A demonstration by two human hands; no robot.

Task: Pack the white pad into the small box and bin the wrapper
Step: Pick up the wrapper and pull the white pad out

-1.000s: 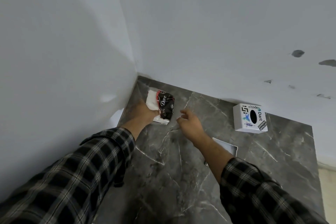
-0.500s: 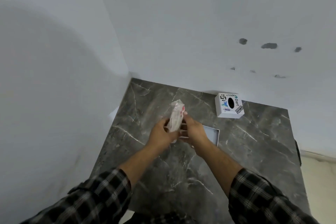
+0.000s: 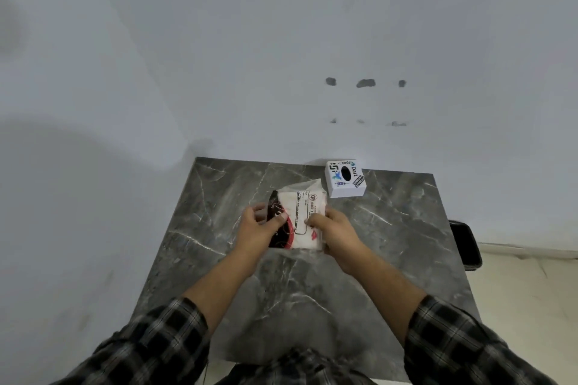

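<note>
I hold a wrapped pad (image 3: pixel 305 212) over the middle of the grey marble table (image 3: pixel 391 244). Its clear plastic wrapper shows white material with printed text, plus a black and red part on its left side. My left hand (image 3: pixel 259 233) grips the black left edge of the pack. On the pack's right edge, my right hand (image 3: pixel 336 234) pinches the white side. A small white box (image 3: pixel 344 178) with stickers and a dark oval hole on top stands at the table's far edge, just beyond the pack. The pack and my hands hide the table surface beneath them.
Pale walls close in the table at the back and on the left. A dark object (image 3: pixel 466 244) sits on the pale floor just off the table's right edge. The near half of the table shows only my plaid-sleeved forearms above it.
My left hand lifted the pack from the far left corner and brought it to the table's middle. My right hand joined it, and the pack now faces me flat.
</note>
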